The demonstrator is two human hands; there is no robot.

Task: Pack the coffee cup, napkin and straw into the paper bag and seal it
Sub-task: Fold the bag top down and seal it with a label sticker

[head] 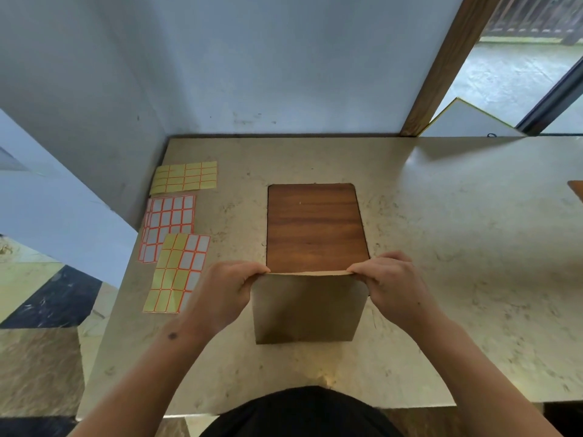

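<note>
From the head view we look down on a pale, marbled counter (441,247) that runs into a corner of grey-blue wall (252,58). The bag (307,307) stands upright near the front edge of the counter, brown, its near face turned toward us and its top edge pressed into a flat, straight line.

We see the left hand (220,291) at the bag's top left corner, fingers curled over the far side and thumb on the near side, its grip clamped on the paper. The right hand (392,285) does the same at the top right corner, its grip also pinched shut on the top edge. Both forearms reach in from the bottom of the frame, bare.

Just behind the bag, a wooden board (315,227) with rounded corners lies flat on the counter; the bag's top edge overlaps its near end in our view.

To the left lie three sticker sheets: a yellow sheet (184,177) farthest back, a white sheet (168,227) with orange borders in the middle, and a mixed sheet (176,272) of yellow and white labels nearest, overlapping the white one and lying just beside the left hand.

We cannot tell what is inside the bag; cup, napkin and straw do not show.
</note>
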